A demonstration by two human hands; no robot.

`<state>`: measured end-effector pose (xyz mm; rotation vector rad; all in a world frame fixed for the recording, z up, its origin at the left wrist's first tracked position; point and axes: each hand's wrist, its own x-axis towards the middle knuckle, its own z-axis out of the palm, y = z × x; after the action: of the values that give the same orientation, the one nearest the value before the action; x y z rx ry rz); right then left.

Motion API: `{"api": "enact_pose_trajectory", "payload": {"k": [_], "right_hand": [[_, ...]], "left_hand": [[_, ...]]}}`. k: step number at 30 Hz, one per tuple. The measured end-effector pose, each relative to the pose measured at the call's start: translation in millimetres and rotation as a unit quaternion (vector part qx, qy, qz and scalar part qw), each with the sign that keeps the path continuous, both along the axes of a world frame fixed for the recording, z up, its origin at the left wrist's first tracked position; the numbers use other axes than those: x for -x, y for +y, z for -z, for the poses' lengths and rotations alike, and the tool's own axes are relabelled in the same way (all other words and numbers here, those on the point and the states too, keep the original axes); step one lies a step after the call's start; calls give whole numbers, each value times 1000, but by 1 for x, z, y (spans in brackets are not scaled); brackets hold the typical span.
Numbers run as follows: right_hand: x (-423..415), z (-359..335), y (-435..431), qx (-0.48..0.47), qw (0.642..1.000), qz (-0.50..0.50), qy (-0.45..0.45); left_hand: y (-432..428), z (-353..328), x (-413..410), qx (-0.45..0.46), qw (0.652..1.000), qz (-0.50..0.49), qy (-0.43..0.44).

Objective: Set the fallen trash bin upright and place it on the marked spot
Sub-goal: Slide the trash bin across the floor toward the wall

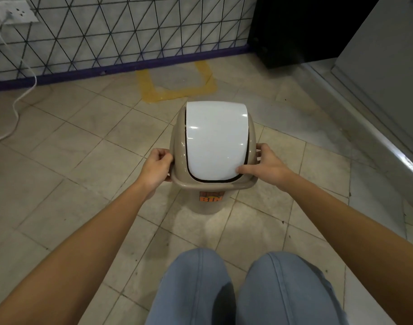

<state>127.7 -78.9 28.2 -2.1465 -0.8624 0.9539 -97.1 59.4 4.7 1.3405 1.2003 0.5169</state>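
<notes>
A beige trash bin [207, 202] with a white swing lid [216, 139] stands upright on the tiled floor in front of my knees. My left hand [156, 166] grips the lid rim on its left side. On the right side my right hand [263, 164] holds the rim, thumb resting on the white lid's edge. An orange "BIN" sticker faces me. The marked spot, a yellow tape outline [177, 91], lies on the floor just beyond the bin, against the wall; the bin stands short of it.
A wall with a black wire grid [121, 31] and a purple baseboard runs behind the spot. A white cable [15, 109] hangs from a socket at left. A dark cabinet [299, 29] and a raised step [374, 127] sit at right.
</notes>
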Motion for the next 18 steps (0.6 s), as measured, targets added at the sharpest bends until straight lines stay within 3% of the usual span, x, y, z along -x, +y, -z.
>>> {"api": "enact_pose_trajectory", "payload": {"k": [12, 18], "right_hand": [[13, 3, -17, -8, 996, -65, -57], [17, 6, -30, -41, 975, -124, -178]], "left_hand": [[-1, 3, 13, 1, 1000, 9, -1], [-13, -5, 30, -206, 965, 134, 92]]}}
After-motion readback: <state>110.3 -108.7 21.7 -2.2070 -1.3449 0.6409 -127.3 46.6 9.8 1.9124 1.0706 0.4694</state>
